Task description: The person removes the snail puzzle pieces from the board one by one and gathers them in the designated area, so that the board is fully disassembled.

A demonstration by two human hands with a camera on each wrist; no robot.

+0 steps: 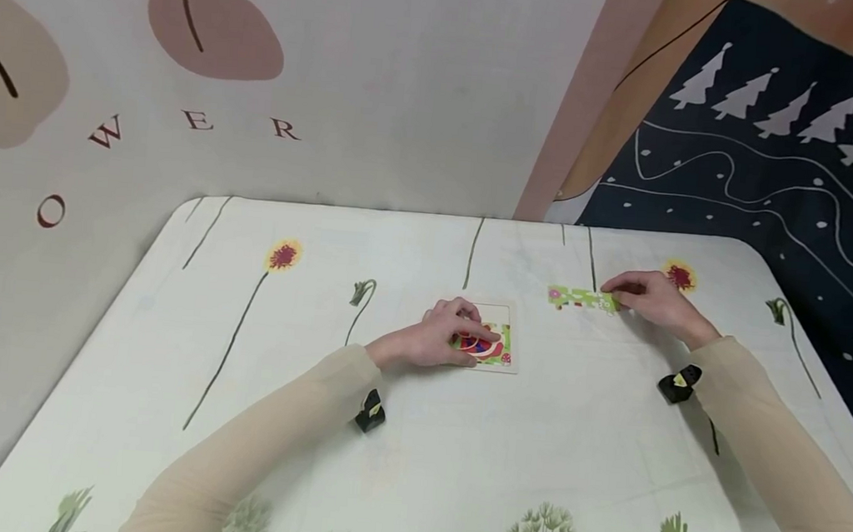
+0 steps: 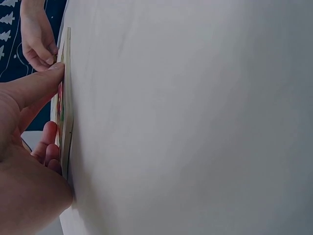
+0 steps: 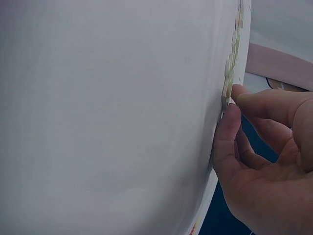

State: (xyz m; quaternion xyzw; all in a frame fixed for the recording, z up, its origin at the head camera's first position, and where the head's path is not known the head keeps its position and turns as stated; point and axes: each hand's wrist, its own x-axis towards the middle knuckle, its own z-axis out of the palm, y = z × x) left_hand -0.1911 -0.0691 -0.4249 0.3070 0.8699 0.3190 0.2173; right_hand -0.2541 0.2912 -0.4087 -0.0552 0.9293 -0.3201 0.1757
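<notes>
Currently counted hands: two — a left hand (image 1: 436,334) and a right hand (image 1: 653,299), each showing beyond a beige sleeve.
Left hand: spreading over a puzzle board (image 1: 514,344), its index finger reaching across the printed picture and its thumb lying along the near side.
Right hand: pinching the right end of a puzzle strip (image 1: 580,297) between thumb and fingers; whether that end is rising off the cloth, I cannot tell.
Puzzle board: one, lying flat in front of the person on the cloth-covered counter (image 1: 502,447), partly hiding under the left hand; a pale band is running along its far side, with red, blue and green print showing nearer.
Puzzle strip: one, green with a pink flower at its left end, lying to the right of the board and a little farther off; its near edge is running in knobs and notches, and its pieces are showing too small to count surely.
Wrist devices: two black ones — one (image 1: 370,412) sitting below the left wrist, the other (image 1: 678,386) below the right.
Printed blooms: two red-and-yellow ones are showing toward the far side, one at left (image 1: 284,255), one beside the right hand (image 1: 680,275).
Edges and room: a short stretch of cloth is separating board and strip; a wider one is running from both toward the person, and the far edge is passing just beyond the strip.
</notes>
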